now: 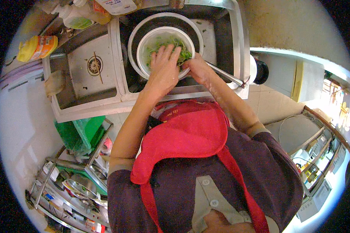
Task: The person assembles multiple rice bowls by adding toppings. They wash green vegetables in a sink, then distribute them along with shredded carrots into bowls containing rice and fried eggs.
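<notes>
In the upper middle of the frame our left hand [164, 66] lies spread flat on the greens [171, 43] in the white bowl [151, 39]; our right hand [197, 66] grips the bowl's near rim.

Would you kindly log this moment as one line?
left hand: in greens | right hand: at bowl rim | bowl: inside basin, in sink

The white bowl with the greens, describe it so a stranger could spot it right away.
Find the steel double sink; in its right basin sits a larger round metal basin. The white bowl nests inside it, full of green leaves, with the left hand and right hand in it.
</notes>
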Action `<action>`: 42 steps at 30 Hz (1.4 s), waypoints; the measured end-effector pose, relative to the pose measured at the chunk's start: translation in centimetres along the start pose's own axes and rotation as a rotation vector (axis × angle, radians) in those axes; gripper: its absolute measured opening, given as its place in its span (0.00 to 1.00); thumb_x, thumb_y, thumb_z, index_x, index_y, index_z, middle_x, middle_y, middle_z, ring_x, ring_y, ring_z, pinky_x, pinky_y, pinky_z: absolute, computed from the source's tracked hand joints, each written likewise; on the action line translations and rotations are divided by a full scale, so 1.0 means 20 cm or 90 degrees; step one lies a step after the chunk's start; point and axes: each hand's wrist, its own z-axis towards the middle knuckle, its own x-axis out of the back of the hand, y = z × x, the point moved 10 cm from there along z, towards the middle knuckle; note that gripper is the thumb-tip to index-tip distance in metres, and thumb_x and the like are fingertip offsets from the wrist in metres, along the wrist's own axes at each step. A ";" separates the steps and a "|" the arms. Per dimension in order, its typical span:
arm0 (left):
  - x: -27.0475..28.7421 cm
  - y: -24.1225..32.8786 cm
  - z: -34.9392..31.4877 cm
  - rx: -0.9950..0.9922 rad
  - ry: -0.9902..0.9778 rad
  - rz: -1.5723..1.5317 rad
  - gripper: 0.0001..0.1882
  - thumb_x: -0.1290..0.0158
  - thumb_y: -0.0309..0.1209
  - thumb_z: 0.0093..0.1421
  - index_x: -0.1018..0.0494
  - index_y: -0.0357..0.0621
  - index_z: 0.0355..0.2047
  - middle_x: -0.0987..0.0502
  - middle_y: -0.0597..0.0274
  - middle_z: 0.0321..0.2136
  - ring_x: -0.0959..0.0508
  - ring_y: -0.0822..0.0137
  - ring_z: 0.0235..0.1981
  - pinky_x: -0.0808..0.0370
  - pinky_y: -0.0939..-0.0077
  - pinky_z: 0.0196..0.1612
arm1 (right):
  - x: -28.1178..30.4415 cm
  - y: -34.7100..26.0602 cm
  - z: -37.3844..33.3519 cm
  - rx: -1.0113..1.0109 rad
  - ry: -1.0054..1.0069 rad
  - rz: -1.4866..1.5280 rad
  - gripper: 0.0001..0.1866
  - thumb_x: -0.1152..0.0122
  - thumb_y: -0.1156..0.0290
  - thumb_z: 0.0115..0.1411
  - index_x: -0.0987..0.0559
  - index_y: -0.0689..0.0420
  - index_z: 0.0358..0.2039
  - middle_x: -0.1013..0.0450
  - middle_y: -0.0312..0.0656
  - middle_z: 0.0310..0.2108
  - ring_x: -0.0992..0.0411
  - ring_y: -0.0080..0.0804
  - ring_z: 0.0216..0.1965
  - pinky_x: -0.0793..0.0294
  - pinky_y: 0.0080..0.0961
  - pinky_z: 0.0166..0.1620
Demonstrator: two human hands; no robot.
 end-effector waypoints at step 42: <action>-0.01 -0.25 0.03 0.029 0.433 -0.461 0.21 0.53 0.35 0.52 0.32 0.45 0.47 0.41 0.48 0.54 0.42 0.41 0.52 0.43 0.53 0.54 | -0.47 -0.51 -0.30 0.435 0.202 -0.870 0.42 0.45 0.76 0.40 0.48 0.64 0.59 0.38 0.59 0.46 0.36 0.49 0.47 0.36 0.32 0.50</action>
